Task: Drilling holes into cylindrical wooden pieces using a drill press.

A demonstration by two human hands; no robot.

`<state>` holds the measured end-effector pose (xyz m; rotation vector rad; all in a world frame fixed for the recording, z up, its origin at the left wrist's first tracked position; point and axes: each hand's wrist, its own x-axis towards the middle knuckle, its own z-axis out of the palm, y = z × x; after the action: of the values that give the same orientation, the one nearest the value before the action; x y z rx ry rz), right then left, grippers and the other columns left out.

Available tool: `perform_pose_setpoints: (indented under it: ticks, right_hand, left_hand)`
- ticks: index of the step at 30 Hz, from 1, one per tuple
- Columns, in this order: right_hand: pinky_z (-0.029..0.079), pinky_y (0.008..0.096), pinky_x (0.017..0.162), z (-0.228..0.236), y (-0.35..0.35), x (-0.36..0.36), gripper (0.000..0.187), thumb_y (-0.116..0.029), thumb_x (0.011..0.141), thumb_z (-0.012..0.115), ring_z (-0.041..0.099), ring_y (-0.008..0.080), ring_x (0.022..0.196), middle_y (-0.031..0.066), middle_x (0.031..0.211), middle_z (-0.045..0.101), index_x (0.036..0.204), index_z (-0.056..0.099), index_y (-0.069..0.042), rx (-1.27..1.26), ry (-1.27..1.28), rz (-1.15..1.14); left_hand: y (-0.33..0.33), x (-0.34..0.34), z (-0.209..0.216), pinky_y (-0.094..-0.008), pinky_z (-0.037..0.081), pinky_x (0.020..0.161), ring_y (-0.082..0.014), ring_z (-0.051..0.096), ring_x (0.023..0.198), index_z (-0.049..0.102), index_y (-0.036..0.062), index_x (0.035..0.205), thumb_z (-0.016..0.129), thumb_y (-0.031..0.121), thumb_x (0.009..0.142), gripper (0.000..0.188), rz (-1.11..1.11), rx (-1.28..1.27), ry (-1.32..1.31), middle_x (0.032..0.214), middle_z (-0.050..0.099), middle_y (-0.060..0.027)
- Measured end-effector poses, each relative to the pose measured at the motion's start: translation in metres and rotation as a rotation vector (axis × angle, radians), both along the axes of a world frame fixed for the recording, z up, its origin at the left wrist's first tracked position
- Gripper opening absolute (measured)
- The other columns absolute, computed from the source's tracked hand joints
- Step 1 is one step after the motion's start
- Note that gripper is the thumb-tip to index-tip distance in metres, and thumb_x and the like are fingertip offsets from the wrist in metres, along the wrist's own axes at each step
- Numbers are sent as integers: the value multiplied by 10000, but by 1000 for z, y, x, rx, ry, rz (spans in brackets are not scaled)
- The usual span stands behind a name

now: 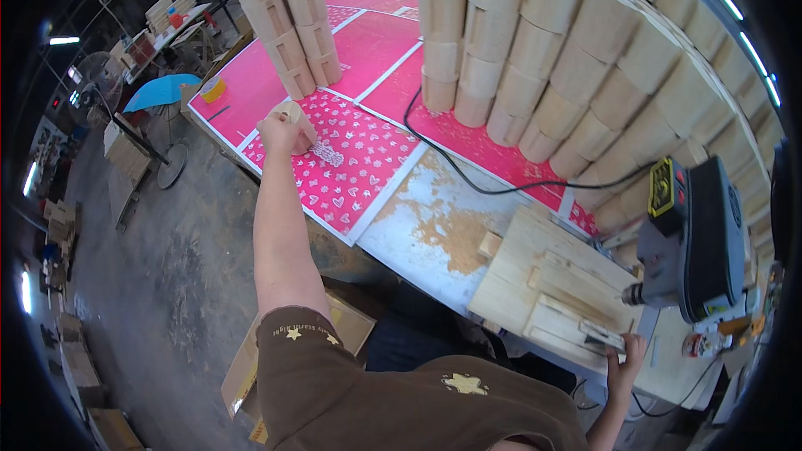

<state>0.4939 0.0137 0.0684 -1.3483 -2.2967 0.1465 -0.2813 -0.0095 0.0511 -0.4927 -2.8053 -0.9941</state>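
Note:
My left hand [280, 131] is stretched far forward over the pink patterned sheet [351, 175], its fingers closed on a pale wooden block [302, 127] that stands on the sheet. Just beyond it rise two tall stacks of similar wooden blocks [288, 29]. At the lower right, my right hand [626, 363] has its fingers around the end of a small dark-and-pale clamp piece [601, 339] on a wooden jig [543, 271]. A drill press [697, 234] stands over that jig, its chuck [632, 293] above the board.
Many stacked wooden blocks [576, 42] form a curved wall along the right. A black cable [493, 191] crosses the table. Sawdust [451, 234] lies on the bare table part. A yellow tape roll [213, 88] sits far left. Cardboard boxes [347, 326] are below; a fan [100, 79] stands left.

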Motion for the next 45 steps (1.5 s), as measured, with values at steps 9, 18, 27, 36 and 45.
perform_pose_setpoints:
  ticks: [9,18,27,36,45]
  right_hand:
    - [386,398,758,6,0,-3,410,-66,600,706,473,330,864,136,882,483,959,512,-27,-100,-52,-62]
    - [442,370,799,18,-2,-8,318,6,739,702,555,296,888,166,949,588,1040,598,7,-168,-207,-116]
    - [433,370,851,26,-13,-23,293,-72,799,668,562,302,964,168,999,602,1062,582,25,-247,-248,-281]
    - [402,391,738,3,-3,-14,452,1,544,700,485,331,825,143,872,481,960,527,-32,-71,-49,-152]
    - [397,396,715,8,-15,-28,405,-42,541,741,492,328,811,120,835,513,903,560,-37,-19,-29,-231]
  left_hand:
    - [0,-102,-4,-384,467,894,-382,563,1004,647,52,1003,744,112,606,412,137,49,-7,1167,485,-241]
    - [31,-183,-16,-393,463,897,-372,558,1031,648,88,1066,757,134,638,444,182,11,168,1090,569,-208]
    - [52,-204,-44,-373,397,976,-318,466,1215,497,25,1269,714,150,686,634,-46,306,148,1253,522,-227]
    - [60,-120,-22,-327,450,845,-231,549,1004,468,-17,1218,615,94,779,476,104,941,389,1105,551,-173]
    - [236,106,85,-372,468,880,-256,559,1028,342,36,1327,774,111,673,788,-778,685,185,1146,543,-150]
